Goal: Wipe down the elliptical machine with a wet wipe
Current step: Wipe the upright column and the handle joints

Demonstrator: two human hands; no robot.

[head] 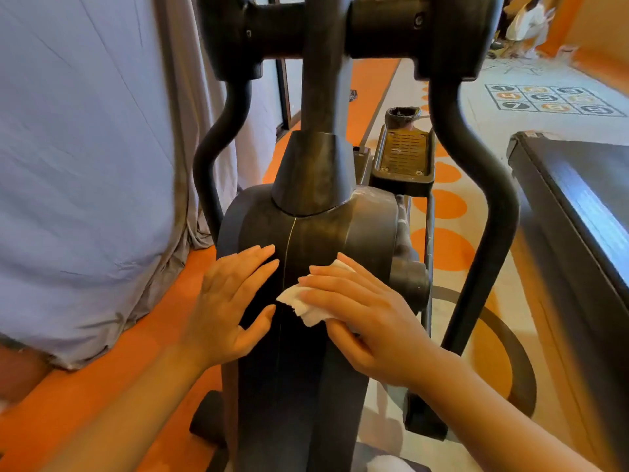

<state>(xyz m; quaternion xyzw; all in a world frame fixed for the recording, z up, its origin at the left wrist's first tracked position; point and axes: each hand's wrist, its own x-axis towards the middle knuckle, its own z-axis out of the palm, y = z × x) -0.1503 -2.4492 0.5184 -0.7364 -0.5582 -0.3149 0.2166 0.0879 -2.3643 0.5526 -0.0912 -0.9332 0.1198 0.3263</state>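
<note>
Dark grey plastic flywheel housing of the elliptical machine (306,240): upright, centre of view, pale seam down its middle
Left hand (228,301): flat on the housing left of the seam, fingers straight, slightly spread
Right hand (367,318): fingers straight and close together, pressing a crumpled white wet wipe (306,303) onto the housing beside the seam
Grey draped cloth (85,165): at left, on orange floor (102,369)

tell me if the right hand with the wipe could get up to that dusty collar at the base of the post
Probably yes. The right hand presses the wet wipe flat on the housing, just below the collar. The housing between them is bare; the left hand rests off to the side.
</note>
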